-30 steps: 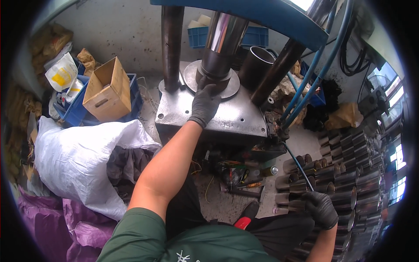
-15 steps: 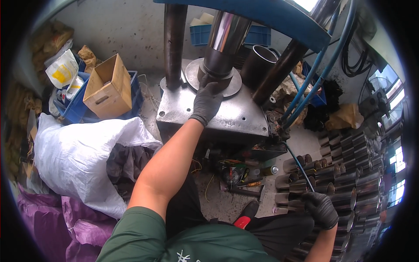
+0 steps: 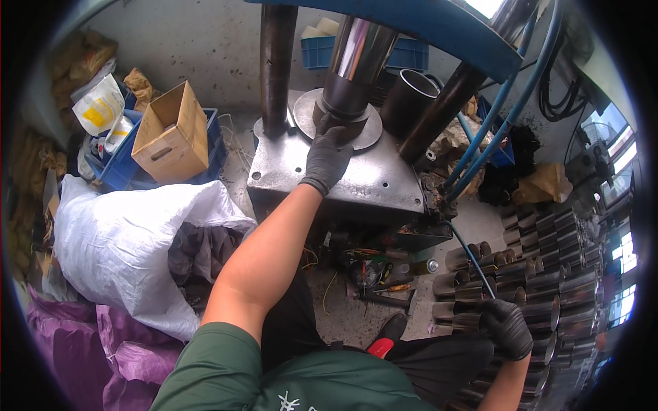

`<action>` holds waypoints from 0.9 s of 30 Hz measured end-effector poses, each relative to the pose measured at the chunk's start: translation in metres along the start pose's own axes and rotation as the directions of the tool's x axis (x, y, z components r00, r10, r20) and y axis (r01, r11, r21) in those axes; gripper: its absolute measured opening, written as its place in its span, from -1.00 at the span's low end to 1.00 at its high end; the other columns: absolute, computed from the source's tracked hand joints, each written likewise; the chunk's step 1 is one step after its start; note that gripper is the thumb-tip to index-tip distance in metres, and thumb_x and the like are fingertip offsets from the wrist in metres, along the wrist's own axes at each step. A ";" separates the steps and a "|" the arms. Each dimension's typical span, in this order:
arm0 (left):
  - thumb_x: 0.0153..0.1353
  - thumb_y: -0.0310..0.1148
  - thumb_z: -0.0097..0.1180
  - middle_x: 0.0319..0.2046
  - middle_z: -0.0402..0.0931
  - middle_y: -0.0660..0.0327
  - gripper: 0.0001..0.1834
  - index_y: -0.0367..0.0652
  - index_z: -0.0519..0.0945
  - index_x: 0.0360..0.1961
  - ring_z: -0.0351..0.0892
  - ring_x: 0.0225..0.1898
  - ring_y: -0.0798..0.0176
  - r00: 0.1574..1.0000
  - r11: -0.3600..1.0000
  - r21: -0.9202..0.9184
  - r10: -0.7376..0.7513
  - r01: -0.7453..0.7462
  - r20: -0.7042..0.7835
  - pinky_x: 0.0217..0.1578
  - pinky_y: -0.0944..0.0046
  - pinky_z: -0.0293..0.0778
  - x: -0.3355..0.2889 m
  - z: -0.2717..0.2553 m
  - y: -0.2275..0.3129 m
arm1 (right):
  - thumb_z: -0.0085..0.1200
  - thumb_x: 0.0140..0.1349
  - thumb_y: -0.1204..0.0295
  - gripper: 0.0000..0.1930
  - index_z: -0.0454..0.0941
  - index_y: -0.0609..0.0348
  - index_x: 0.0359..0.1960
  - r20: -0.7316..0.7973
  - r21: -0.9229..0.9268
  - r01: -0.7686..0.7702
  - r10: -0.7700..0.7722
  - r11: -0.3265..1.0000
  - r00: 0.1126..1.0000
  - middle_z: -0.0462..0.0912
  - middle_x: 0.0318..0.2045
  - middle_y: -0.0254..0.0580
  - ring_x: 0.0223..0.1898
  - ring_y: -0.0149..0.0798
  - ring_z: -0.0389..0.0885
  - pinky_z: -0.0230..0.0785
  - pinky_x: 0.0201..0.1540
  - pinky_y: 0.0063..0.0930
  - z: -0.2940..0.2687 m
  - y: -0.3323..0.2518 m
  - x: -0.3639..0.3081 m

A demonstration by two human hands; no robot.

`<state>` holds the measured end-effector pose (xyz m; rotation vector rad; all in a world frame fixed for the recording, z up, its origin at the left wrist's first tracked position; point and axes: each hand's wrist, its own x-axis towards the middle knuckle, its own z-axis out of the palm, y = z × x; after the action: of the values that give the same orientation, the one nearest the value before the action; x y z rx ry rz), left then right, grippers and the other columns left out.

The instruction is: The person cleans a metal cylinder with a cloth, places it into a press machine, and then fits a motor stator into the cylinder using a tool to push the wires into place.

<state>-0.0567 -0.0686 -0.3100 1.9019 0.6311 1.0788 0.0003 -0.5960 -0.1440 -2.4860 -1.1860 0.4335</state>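
At nine o'clock from your body lies a white woven sack (image 3: 123, 246), its mouth open toward you, with purple sacks (image 3: 89, 349) heaped under it at seven o'clock. Up at ten o'clock a brown cardboard box (image 3: 171, 130) sits tilted in a blue crate (image 3: 116, 178).

Your left hand (image 3: 327, 156), in a dark glove, reaches out to twelve o'clock. Its fingers are curled against the dark metal sleeve (image 3: 346, 109) that stands upright on the round plate (image 3: 370, 133) of the grey press block (image 3: 343, 185). They touch the sleeve's lower left side; you cannot tell from here whether they grip it or only rest on it. A shiny steel ram (image 3: 360, 48) comes down into the top of the sleeve. Just to the right, at one o'clock, a dark tube (image 3: 408, 103) leans against the block.

Your right hand (image 3: 506, 327), also gloved, is low at four o'clock, clenched around the end of one steel tube (image 3: 456, 322) in the stack of steel tubes (image 3: 555, 274) that fills your right side. A blue hose (image 3: 480, 144) runs down from the top right to the press.
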 end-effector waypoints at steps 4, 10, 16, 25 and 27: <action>0.12 -0.52 0.38 0.54 0.13 -0.06 -0.49 -0.26 0.62 0.15 0.44 0.41 -0.09 1.000 1.000 0.023 -0.006 0.006 0.000 0.39 0.10 0.45 -0.001 0.000 0.001 | 0.12 0.23 0.55 -0.72 0.71 0.30 -0.05 0.185 0.010 -0.087 0.084 0.996 0.979 0.76 -0.26 0.13 -0.23 0.12 0.77 0.62 -0.11 -0.14 -0.009 -0.004 0.004; 0.13 -0.51 0.37 0.54 0.13 -0.07 -0.48 -0.27 0.61 0.16 0.43 0.41 -0.09 0.999 0.999 0.008 -0.034 0.034 -0.002 0.39 0.10 0.44 0.000 0.001 -0.001 | 0.12 0.23 0.53 -0.71 0.71 0.32 -0.03 0.126 0.106 -0.174 0.161 0.979 0.979 0.77 -0.26 0.12 -0.26 0.07 0.77 0.61 -0.16 -0.16 -0.007 0.009 -0.001; 0.13 -0.51 0.36 0.53 0.15 -0.08 -0.47 -0.26 0.60 0.17 0.43 0.42 -0.10 0.999 0.999 0.024 -0.048 0.048 0.006 0.38 0.10 0.45 -0.001 -0.002 -0.002 | 0.10 0.30 0.56 -0.73 0.68 0.37 -0.01 0.037 0.305 -0.245 0.246 0.920 0.969 0.74 -0.35 -0.02 -0.37 -0.23 0.71 0.55 -0.23 -0.37 -0.010 -0.016 0.007; 0.14 -0.52 0.35 0.54 0.13 -0.04 -0.48 -0.23 0.60 0.18 0.46 0.39 -0.08 0.999 0.999 0.031 -0.035 0.034 0.016 0.38 0.11 0.45 -0.002 -0.001 0.006 | 0.11 0.25 0.54 -0.71 0.69 0.37 -0.03 0.187 0.056 -0.094 0.082 0.994 0.979 0.75 -0.33 0.11 -0.34 -0.09 0.76 0.59 -0.20 -0.26 -0.016 -0.006 0.006; 0.14 -0.52 0.35 0.54 0.12 -0.04 -0.48 -0.23 0.61 0.18 0.46 0.39 -0.08 0.999 0.998 0.040 -0.049 0.048 0.015 0.38 0.11 0.45 -0.002 -0.003 0.002 | 0.09 0.23 0.53 -0.69 0.70 0.33 -0.01 0.132 0.189 -0.285 0.264 0.940 0.956 0.77 -0.24 0.15 -0.23 0.06 0.78 0.61 -0.10 -0.19 -0.017 -0.011 0.008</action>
<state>-0.0604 -0.0696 -0.3077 1.9180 0.6906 1.0261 0.0048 -0.5861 -0.1246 -2.4757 -0.7813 0.7311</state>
